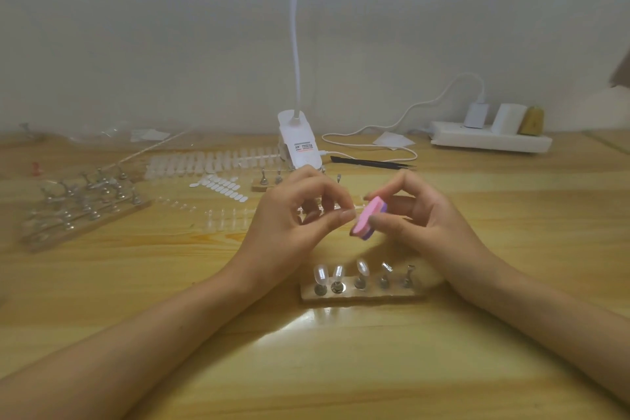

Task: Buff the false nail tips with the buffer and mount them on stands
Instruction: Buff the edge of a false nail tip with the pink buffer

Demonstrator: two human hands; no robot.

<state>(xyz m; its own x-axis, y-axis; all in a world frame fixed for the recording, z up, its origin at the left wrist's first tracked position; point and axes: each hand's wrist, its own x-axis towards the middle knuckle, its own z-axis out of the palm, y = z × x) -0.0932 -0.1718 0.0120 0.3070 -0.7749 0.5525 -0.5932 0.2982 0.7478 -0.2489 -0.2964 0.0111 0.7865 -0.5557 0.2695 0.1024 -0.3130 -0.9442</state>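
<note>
My right hand [419,215] pinches a small pink and purple buffer block [370,218] between thumb and fingers. My left hand [296,215] has thumb and forefinger pinched together right beside the buffer; a clear nail tip between them is too small to make out. Below both hands lies a clear stand base [361,297] with several metal stands. Three of them at the left carry clear nail tips [337,273]; the two at the right are bare.
Rows of loose nail tips [211,164] and adhesive tabs [221,186] lie behind my hands. A tray of spare stands [81,204] sits at the left. A clip lamp [300,143], black tweezers [371,163], a cable and a power strip [491,140] are at the back.
</note>
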